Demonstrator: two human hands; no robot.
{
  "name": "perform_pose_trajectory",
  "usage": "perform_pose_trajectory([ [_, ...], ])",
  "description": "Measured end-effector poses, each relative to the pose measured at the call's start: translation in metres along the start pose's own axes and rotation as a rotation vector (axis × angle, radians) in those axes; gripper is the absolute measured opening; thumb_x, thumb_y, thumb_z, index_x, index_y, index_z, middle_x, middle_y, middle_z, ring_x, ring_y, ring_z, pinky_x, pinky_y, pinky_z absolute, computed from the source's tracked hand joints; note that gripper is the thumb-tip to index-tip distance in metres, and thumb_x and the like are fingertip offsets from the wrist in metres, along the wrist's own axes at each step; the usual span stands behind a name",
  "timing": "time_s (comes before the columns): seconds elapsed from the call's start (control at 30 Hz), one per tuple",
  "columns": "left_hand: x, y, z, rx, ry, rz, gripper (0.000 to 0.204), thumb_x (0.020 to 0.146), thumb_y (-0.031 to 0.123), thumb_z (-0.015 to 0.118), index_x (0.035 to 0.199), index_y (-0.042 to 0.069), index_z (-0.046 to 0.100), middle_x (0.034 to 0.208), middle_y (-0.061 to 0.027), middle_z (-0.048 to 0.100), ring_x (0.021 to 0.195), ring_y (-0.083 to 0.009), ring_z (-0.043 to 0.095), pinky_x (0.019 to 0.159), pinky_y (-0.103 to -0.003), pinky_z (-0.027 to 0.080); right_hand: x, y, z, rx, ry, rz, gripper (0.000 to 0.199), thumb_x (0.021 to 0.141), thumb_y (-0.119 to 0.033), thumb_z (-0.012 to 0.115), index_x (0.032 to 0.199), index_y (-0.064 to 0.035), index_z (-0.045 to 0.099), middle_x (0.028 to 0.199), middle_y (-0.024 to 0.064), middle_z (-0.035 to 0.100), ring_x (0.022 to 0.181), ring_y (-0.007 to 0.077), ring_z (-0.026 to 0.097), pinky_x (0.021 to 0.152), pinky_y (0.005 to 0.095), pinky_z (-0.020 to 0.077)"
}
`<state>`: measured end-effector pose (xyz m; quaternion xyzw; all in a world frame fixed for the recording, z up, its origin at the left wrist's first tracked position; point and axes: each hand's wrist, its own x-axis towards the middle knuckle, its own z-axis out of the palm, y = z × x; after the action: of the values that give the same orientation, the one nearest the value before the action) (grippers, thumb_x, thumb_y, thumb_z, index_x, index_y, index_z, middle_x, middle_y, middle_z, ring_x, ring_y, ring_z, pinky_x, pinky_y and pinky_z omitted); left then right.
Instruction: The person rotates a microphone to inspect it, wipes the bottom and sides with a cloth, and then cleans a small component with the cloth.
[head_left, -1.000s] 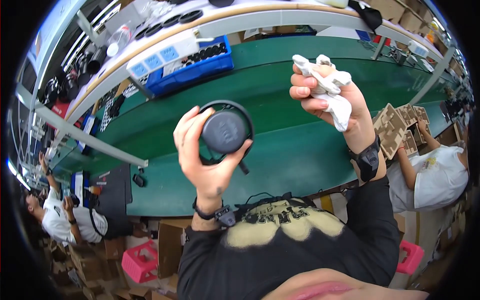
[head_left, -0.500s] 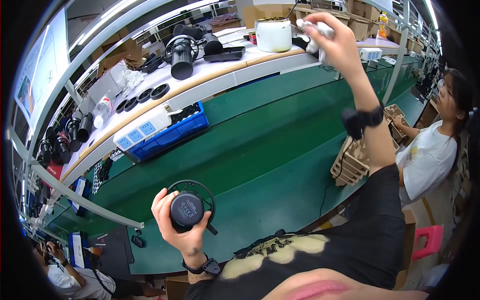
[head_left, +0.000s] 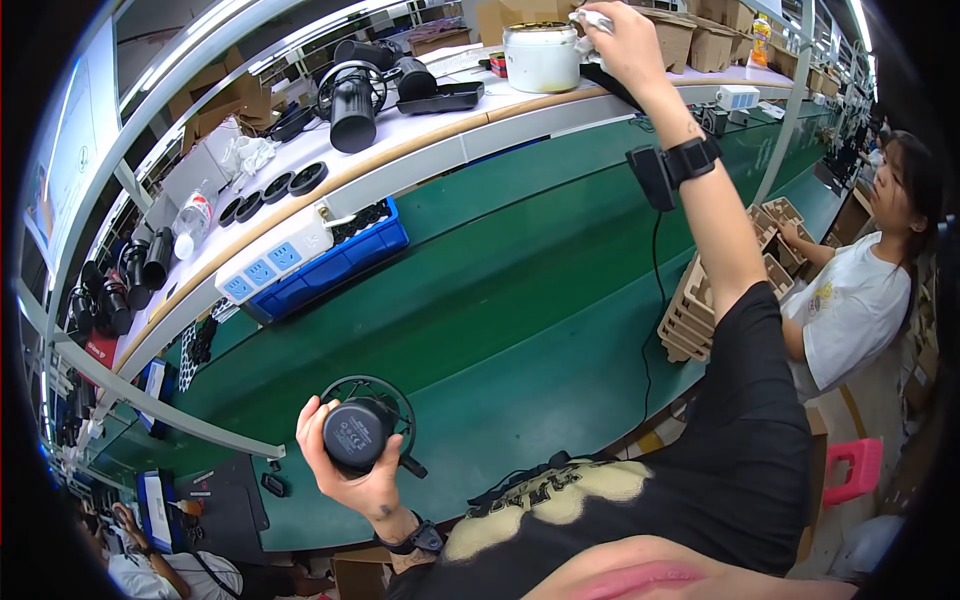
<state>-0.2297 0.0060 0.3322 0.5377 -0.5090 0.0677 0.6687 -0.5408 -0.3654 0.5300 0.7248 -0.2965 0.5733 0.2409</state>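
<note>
Near left, over the green tabletop, the left hand has its fingers around a black, hooped cylindrical device, best held steady. Farther right, the right hand pinches crumpled white cloth, best kept bunched, beside a white round tub.

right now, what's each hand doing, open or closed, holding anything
Left hand: closed around a black device, round end facing up.
Right hand: closed on a white cloth, by the white tub.
</note>
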Motion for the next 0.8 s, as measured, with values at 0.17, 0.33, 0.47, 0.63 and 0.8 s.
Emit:
perform_pose_trajectory([
  [0.17, -0.003, -0.005, -0.006, 0.005, 0.049, -0.034, 0.076, 0.058, 0.027, 0.088, 0.119, -0.001, 0.053, 0.125, -0.0178, 0.049, 0.113, -0.0288, 0.051, 0.096, -0.038, 0.042, -0.022, -0.031, -0.002, 0.183, 0.195, 0.071, 0.013, 0.079, -0.011, 0.06, 0.085, -0.0015, 0.067, 0.085, 0.017, 0.063, 0.084, 0.0336, 0.06, 0.076, 0.0399, 0.0475],
  [0.33, -0.004, -0.007, -0.007, 0.019, 0.048, -0.038, 0.076, 0.058, 0.027, 0.088, 0.12, -0.001, 0.052, 0.127, -0.0181, 0.048, 0.112, -0.028, 0.051, 0.096, -0.038, 0.043, -0.009, -0.014, 0.005, 0.106, 0.05, 0.023, 0.015, 0.079, -0.012, 0.06, 0.087, -0.0016, 0.066, 0.086, 0.0173, 0.062, 0.086, 0.0335, 0.06, 0.078, 0.0394, 0.0471],
  [0.47, -0.004, -0.008, -0.008, 0.011, 0.061, -0.05, 0.077, 0.058, 0.027, 0.087, 0.121, -0.001, 0.052, 0.128, -0.018, 0.047, 0.112, -0.0275, 0.051, 0.096, -0.038, 0.043, 0.007, 0.003, 0.006, -0.049, -0.138, -0.045, 0.017, 0.079, -0.013, 0.06, 0.089, -0.0018, 0.066, 0.088, 0.0173, 0.062, 0.088, 0.0338, 0.06, 0.079, 0.0389, 0.0472],
  [0.63, -0.005, -0.009, -0.008, 0.025, 0.069, -0.077, 0.077, 0.058, 0.025, 0.087, 0.121, -0.001, 0.052, 0.128, -0.0177, 0.047, 0.111, -0.0271, 0.052, 0.096, -0.038, 0.042, 0.024, -0.027, -0.013, 0.005, -0.393, 0.151, 0.021, 0.08, -0.017, 0.06, 0.092, -0.0016, 0.066, 0.092, 0.0189, 0.064, 0.091, 0.0339, 0.061, 0.081, 0.0392, 0.0479],
  [0.8, -0.003, -0.012, -0.006, 0.016, 0.054, -0.056, 0.077, 0.059, 0.024, 0.087, 0.122, -0.001, 0.051, 0.129, -0.0175, 0.047, 0.11, -0.0267, 0.052, 0.097, -0.037, 0.042, 0.025, -0.018, -0.011, 0.027, -0.447, 0.141, 0.026, 0.081, -0.022, 0.059, 0.095, -0.0007, 0.066, 0.095, 0.0205, 0.065, 0.093, 0.0333, 0.062, 0.082, 0.0393, 0.0488],
])
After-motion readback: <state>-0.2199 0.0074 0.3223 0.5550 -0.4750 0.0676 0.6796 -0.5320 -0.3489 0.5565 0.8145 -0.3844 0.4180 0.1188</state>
